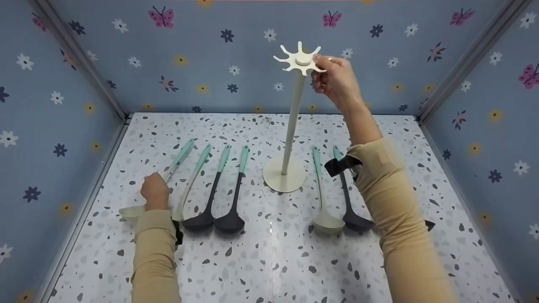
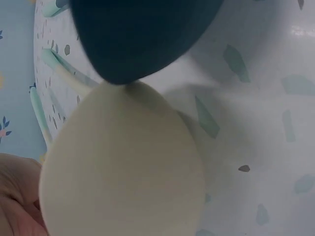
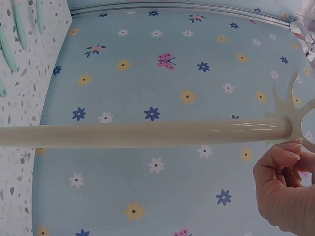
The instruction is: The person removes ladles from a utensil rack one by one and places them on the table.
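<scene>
My left hand [image 1: 155, 191] grips the leftmost ladle, partway along its shaft below the mint handle [image 1: 183, 151]. That ladle's cream bowl [image 1: 131, 212] shows left of the wrist. My right hand [image 1: 337, 80] pinches one arm of the cream hook crown [image 1: 302, 59] atop a utensil stand, whose pole [image 1: 293, 122] rises from a round base [image 1: 284, 174]. In the right wrist view, thumb and fingers of the right hand [image 3: 285, 182] meet at the crown. Close to the left wrist camera are another ladle's cream bowl [image 2: 123, 167] and a dark bowl [image 2: 142, 34].
Left of the stand lie a cream ladle [image 1: 191, 185] and two dark ladles [image 1: 204, 219] [image 1: 230, 221]. Right of it lie a cream ladle [image 1: 328, 223] and a dark ladle [image 1: 358, 221]. My right sleeve partly covers something dark [image 1: 429, 225]. Patterned walls [image 1: 236, 92] enclose the speckled table [image 1: 269, 265].
</scene>
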A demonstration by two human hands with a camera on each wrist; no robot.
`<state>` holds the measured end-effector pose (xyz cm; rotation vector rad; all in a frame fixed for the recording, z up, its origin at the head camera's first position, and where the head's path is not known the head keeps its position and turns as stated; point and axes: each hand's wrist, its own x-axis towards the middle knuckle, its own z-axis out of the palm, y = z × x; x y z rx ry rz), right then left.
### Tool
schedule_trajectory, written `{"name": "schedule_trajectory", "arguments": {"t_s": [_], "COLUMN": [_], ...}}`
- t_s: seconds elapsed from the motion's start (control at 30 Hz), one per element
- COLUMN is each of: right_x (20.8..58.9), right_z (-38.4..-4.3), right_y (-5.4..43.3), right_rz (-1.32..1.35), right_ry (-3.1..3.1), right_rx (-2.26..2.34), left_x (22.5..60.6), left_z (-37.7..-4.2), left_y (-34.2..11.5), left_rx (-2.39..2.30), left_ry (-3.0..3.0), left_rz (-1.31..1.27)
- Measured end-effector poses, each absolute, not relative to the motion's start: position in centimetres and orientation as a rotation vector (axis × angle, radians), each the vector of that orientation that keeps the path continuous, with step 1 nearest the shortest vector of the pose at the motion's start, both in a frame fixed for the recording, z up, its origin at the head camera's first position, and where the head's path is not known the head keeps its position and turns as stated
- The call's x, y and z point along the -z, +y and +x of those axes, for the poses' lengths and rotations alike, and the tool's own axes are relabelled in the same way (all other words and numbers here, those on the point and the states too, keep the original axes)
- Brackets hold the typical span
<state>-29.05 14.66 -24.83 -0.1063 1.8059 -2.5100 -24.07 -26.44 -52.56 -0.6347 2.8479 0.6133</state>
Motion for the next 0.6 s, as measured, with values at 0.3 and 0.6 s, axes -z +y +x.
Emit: {"name": "schedule_trajectory", "arguments": {"t_s": [0.3, 0.6], "right_x": [24.9, 25.0], "right_z": [-29.0, -29.1], "right_y": [14.6, 14.7], "right_rz": [-0.103, -0.111], "right_ry": [1.815, 1.816], "right_rx": [2.503, 2.513], "left_x": [53.3, 53.7], "left_z": [-24.1, -24.4], "left_y": [-26.5, -26.3], "left_rx": [-0.622, -0.644], "left_ry": [2.776, 2.803], "left_rz": [-0.639, -0.658]}}
